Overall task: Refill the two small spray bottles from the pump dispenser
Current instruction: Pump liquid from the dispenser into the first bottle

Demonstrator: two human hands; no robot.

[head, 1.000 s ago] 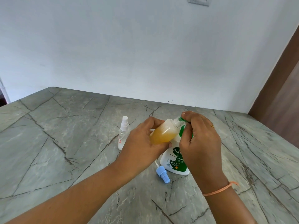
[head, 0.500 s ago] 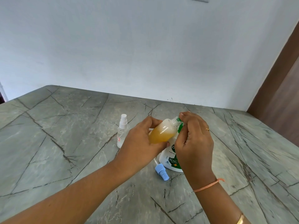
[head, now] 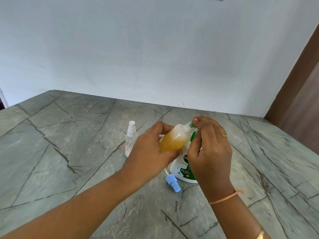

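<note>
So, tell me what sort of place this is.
Likely a home, perhaps a kitchen or washroom counter: a grey veined stone-look countertop meets a plain white painted wall, a brown wooden door or panel stands at the right, and a white-and-green handwash pump bottle sits on it.

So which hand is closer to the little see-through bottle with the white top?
Left. The left hand sits just right of the clear bottle, holding the orange-filled bottle. The right hand is farther right, at the pump dispenser.

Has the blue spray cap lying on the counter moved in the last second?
No. The blue spray cap lies beside the pump dispenser base, same as before.
</note>
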